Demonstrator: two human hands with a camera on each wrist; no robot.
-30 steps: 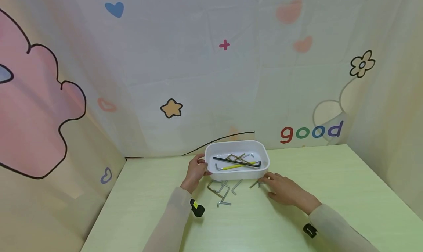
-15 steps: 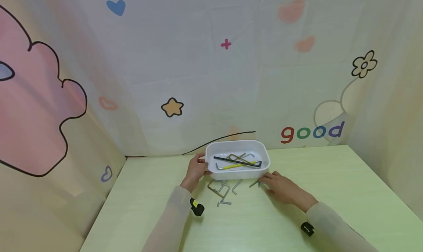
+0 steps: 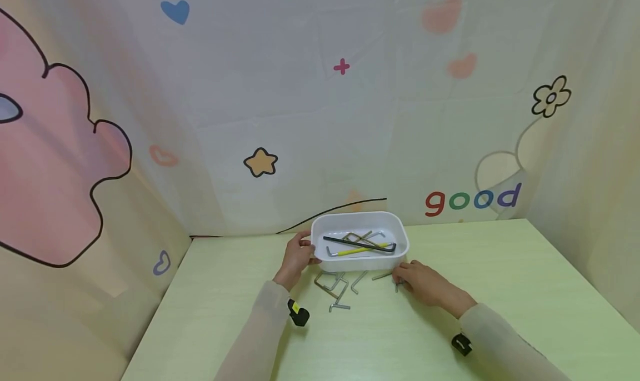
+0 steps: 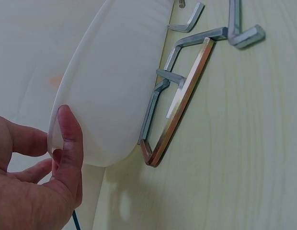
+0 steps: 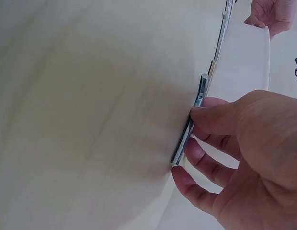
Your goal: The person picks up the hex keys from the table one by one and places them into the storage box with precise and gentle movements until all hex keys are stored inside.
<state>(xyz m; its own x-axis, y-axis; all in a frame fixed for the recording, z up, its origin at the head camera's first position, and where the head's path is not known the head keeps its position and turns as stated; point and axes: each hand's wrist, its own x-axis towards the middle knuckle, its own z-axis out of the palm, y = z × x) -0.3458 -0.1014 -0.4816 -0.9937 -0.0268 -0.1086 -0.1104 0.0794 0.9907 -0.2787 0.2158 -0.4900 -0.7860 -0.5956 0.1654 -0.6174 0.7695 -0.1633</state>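
My left hand [image 3: 296, 259] pinches the left end of a white plastic bin [image 3: 360, 265] between thumb and fingers. Inside the bin lie a black hex key [image 3: 345, 241], a yellow-sleeved hex key [image 3: 356, 251] and some metal ones. At the bin's front right corner, my right hand [image 3: 426, 282] pinches a silver hex key [image 5: 183, 140] between thumb and fingers, low over the table. A brass-coloured hex key [image 3: 382, 276] lies just left of those fingertips, partly hidden by them in the head view.
Several loose hex keys lie in front of the bin, among them a copper-coloured one [image 4: 187, 98] and a short silver one [image 3: 340, 307]. A printed curtain [image 3: 300, 120] stands behind the pale green table [image 3: 350, 347].
My right hand has shifted slightly left, and its fingers have drawn in around the silver hex key, which has turned. The brass-coloured key beside it has swung flatter. My left hand stays on the bin.
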